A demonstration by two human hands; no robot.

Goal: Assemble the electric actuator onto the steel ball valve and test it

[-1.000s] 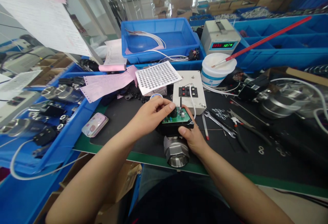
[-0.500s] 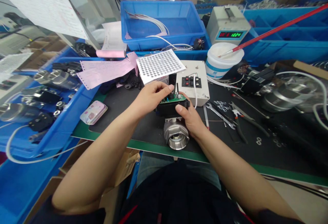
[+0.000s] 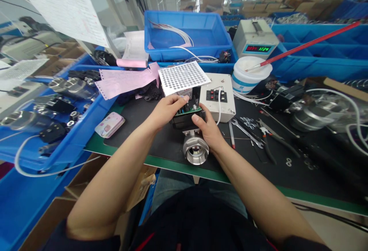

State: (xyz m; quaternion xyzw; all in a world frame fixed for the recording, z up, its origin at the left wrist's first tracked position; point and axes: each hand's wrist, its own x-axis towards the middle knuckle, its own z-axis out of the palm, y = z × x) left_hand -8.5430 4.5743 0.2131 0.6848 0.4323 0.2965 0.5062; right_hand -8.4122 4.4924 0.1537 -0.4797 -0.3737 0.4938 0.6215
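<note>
A motorized ball valve stands on the dark mat, with a steel valve body below and a black actuator housing above. The housing's top is uncovered, showing a green circuit board with upright components. My left hand is closed at the housing's left side, its thumb reaching over the board; its fingertips are partly hidden. From the right, my right hand grips the housing, thumb on the near face and fingers behind. A control box with red and black terminals and a white cable sits just behind.
Right of my hands lie a wrench, pliers and metal clips. A white tub holds a red-handled brush. Left are a small tin and a blue bin of valves. A dotted label sheet lies behind my hands.
The head view has shifted slightly. The housing appears turned and tilted a little, and the valve's bore shows more openly. Both hands keep their places on it.
</note>
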